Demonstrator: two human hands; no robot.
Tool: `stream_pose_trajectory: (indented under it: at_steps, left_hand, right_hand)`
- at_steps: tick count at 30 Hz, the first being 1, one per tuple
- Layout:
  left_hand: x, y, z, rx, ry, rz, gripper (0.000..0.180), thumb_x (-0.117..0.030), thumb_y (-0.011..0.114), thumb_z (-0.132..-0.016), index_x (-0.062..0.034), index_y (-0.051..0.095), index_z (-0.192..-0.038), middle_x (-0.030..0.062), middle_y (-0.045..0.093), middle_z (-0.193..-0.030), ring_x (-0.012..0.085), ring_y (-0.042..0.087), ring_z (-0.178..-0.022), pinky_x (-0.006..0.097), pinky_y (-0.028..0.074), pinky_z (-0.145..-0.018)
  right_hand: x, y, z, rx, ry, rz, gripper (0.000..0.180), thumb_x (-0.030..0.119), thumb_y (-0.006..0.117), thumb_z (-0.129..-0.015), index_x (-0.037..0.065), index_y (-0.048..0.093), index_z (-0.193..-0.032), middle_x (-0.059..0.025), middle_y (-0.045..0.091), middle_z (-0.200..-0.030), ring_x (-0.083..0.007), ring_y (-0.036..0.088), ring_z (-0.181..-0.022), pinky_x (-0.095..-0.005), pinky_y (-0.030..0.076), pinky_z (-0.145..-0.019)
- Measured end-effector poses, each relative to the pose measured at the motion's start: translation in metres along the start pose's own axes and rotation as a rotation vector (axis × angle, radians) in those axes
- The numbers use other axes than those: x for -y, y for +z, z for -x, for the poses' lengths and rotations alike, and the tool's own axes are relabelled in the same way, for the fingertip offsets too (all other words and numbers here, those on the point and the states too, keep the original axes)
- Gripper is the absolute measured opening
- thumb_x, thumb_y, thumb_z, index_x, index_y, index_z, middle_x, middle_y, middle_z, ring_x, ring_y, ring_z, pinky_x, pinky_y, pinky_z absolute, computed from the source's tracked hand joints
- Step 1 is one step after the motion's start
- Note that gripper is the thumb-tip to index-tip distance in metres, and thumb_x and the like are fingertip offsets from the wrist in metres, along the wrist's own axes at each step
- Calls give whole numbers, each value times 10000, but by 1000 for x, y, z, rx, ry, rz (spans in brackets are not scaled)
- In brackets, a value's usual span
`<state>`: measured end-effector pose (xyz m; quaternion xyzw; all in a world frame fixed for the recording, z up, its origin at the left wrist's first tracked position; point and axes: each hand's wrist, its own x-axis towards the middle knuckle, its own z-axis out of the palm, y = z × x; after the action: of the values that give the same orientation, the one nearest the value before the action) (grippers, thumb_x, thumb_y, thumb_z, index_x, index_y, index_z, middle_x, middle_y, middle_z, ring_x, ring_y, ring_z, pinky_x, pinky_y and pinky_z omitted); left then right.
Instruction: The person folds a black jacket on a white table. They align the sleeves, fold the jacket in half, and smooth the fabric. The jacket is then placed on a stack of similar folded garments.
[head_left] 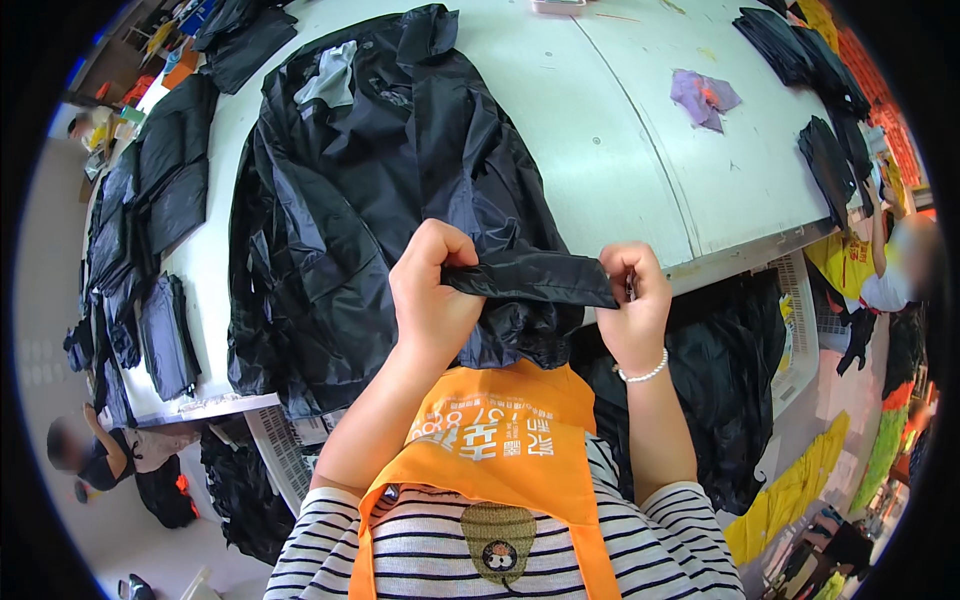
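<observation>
Black glossy jacket (370, 200) lies spread on the white tabletop (620, 150), its lower edge hanging over the near rim. Left hand (432, 290) is clenched on one end of a black strap-like strip of the jacket (530, 280); right hand (632, 300) pinches the other end. Strip is pulled taut between them, roughly level, just above an orange apron (500, 440).

I log a black jacket (370, 190) spread on the white table (600, 130). My left hand (430, 290) and right hand (632, 300) pinch a black strip (530, 278) taut between them. Purple scrap (703, 97) at one o'clock; black pieces (150, 210) at nine o'clock.
</observation>
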<state>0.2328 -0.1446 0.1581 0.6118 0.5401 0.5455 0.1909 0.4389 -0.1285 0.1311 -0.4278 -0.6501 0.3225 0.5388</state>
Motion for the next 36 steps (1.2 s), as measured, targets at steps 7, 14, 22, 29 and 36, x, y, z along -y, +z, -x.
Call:
stream_pose_trajectory:
  at_steps: [7, 14, 22, 29, 36]
  left_hand:
    - [-18, 3, -4, 63, 0, 11, 318, 46, 738, -622, -57, 478, -773, -21, 474, -738, 65, 408, -643, 197, 338, -585]
    - [-23, 5, -9, 119, -5, 24, 278, 44, 734, -607, -36, 492, -718, 40, 502, -675, 140, 492, -577, 237, 407, -542]
    - [-21, 9, -2, 140, -158, 53, 236, 34, 687, -584, -24, 472, -663, 45, 479, -588, 117, 455, -536, 240, 389, -518]
    - [-14, 6, 3, 121, -269, 191, 229, 34, 660, -615, -19, 443, -666, -9, 426, -594, 62, 381, -579, 210, 343, -527]
    - [-21, 8, 2, 181, -311, 146, 243, 21, 692, -651, -24, 454, -663, -19, 435, -616, 51, 381, -596, 206, 333, -532]
  right_hand:
    - [57, -10, -21, 295, -74, -37, 309, 5, 743, -731, 52, 614, -1009, -49, 520, -1000, -51, 421, -582, -184, 360, -510]
    - [58, 5, -27, 318, -98, -56, 170, -65, 706, -763, 32, 624, -875, -47, 532, -863, -110, 508, -587, -235, 424, -501]
    - [45, 24, -13, 193, -142, 26, 309, -166, 575, -679, 34, 505, -904, -60, 504, -838, -167, 489, -580, -248, 423, -530]
    - [40, 7, -6, 240, 240, -473, 167, 61, 580, -904, 35, 462, -1018, -21, 444, -938, -56, 408, -689, -192, 374, -592]
    - [43, 3, -4, 342, 71, -106, 254, 50, 633, -876, 9, 451, -1047, -104, 512, -986, -179, 590, -764, -259, 500, -684]
